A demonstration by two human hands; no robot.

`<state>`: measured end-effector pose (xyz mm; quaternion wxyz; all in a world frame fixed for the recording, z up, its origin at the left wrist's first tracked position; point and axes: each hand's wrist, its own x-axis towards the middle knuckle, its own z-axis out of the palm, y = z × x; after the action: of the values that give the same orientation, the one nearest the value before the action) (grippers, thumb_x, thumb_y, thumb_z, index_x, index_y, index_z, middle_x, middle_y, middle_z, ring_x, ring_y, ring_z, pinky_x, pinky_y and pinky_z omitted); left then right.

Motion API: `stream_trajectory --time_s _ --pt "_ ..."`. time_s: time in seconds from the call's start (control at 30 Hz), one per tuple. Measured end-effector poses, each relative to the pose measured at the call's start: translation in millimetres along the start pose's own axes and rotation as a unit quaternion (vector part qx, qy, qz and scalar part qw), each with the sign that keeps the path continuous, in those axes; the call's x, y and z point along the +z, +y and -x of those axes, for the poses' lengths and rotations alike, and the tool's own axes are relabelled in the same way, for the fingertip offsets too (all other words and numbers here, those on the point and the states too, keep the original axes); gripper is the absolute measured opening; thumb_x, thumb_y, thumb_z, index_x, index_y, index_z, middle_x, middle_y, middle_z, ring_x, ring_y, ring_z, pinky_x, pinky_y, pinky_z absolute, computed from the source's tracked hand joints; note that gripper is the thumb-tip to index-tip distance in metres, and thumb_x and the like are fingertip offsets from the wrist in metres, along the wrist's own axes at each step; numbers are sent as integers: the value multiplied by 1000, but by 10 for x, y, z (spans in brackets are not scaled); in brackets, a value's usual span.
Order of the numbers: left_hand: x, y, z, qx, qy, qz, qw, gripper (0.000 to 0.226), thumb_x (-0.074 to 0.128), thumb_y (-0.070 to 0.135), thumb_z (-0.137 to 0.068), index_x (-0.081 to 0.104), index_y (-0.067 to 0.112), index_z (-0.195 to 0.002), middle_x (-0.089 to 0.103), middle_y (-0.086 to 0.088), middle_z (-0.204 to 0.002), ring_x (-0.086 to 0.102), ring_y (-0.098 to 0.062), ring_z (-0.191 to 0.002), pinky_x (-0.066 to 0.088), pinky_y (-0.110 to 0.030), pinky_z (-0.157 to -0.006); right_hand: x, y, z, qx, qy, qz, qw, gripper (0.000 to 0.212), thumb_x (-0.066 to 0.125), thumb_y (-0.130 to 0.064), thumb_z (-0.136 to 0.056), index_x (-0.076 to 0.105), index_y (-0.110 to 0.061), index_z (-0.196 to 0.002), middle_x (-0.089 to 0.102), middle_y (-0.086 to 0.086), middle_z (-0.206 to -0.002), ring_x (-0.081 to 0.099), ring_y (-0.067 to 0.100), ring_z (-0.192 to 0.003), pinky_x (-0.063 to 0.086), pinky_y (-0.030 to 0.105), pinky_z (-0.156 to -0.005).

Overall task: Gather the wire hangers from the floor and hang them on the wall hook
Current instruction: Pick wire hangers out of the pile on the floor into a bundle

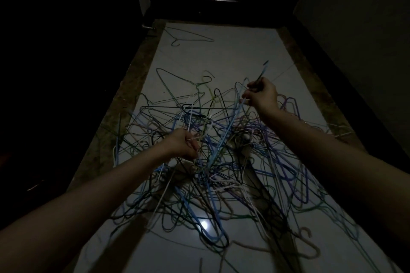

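Note:
A big tangle of wire hangers (221,173) in blue, green, black, white and purple covers the pale tiled floor (221,51). My left hand (184,145) is closed around a bunch of hangers over the pile's middle, white wires rising from the fist. Farther away and to the right, my right hand (261,94) grips a light blue hanger (224,137) whose long wire slants down toward the left hand. A lone green hanger (190,36) lies apart at the far end of the floor. No wall hook is visible.
The corridor is narrow and dim. A dark wall and door with a handle (147,27) bound the left side, a dark skirting and grey wall (355,29) the right. A dark doorway (221,0) closes the far end. A mottled brown border (124,99) edges the tiles.

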<state>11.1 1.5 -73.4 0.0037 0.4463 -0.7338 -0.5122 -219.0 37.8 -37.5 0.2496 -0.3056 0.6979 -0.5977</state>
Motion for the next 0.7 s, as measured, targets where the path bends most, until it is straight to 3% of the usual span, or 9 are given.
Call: stream_trajectory --time_s 0.1,0.2,0.3,0.4,0.53,0.6,0.7 --pt "-28 -23 11 11 38 17 999 12 69 -9 -77 62 1 -74 64 -11 -84 62 -19 -78 54 -20 -58 27 28 65 11 -21 3 1000 23 39 17 -89 44 -4 -83 46 6 -76 50 18 -63 56 31 -57" --pt "-63 -15 11 32 69 -6 997 11 73 -3 -75 66 -1 -82 63 -4 -74 61 -18 -76 53 -19 -62 21 75 125 25 -35 9 999 30 41 16 -89 43 -9 -72 46 9 -77 51 18 -64 56 37 -62" --pt "-92 11 6 50 97 -8 994 12 74 -2 -74 67 0 -82 63 -4 -73 62 -23 -80 54 -35 -76 -6 91 182 16 -57 35 998 21 44 19 -86 46 -2 -84 46 8 -77 53 22 -69 57 33 -57" --pt "-128 69 5 50 128 -4 990 11 74 -1 -75 68 1 -84 64 -6 -78 62 -21 -81 51 -33 -74 -8 68 201 15 -73 29 997 23 39 19 -87 49 2 -99 47 13 -81 54 25 -69 56 25 -48" --pt "-193 171 28 65 170 -33 983 14 72 -2 -76 70 -3 -90 65 -10 -86 61 -17 -83 48 -26 -74 16 42 206 3 -80 40 996 19 38 15 -90 46 -2 -96 49 18 -93 57 23 -73 59 42 -62" --pt "-175 218 62 67 148 -31 986 13 70 -3 -77 71 -4 -90 66 -10 -85 62 -15 -78 50 -21 -67 22 24 202 6 -74 39 996 20 38 15 -90 46 -3 -96 49 19 -95 57 23 -73 58 47 -66" --pt "-61 271 144 41 56 -9 998 5 69 2 -81 71 -2 -83 68 -11 -78 59 -8 -60 49 -11 -52 22 -19 195 8 -58 30 998 20 37 14 -90 46 -3 -95 50 14 -86 56 20 -69 58 48 -65"
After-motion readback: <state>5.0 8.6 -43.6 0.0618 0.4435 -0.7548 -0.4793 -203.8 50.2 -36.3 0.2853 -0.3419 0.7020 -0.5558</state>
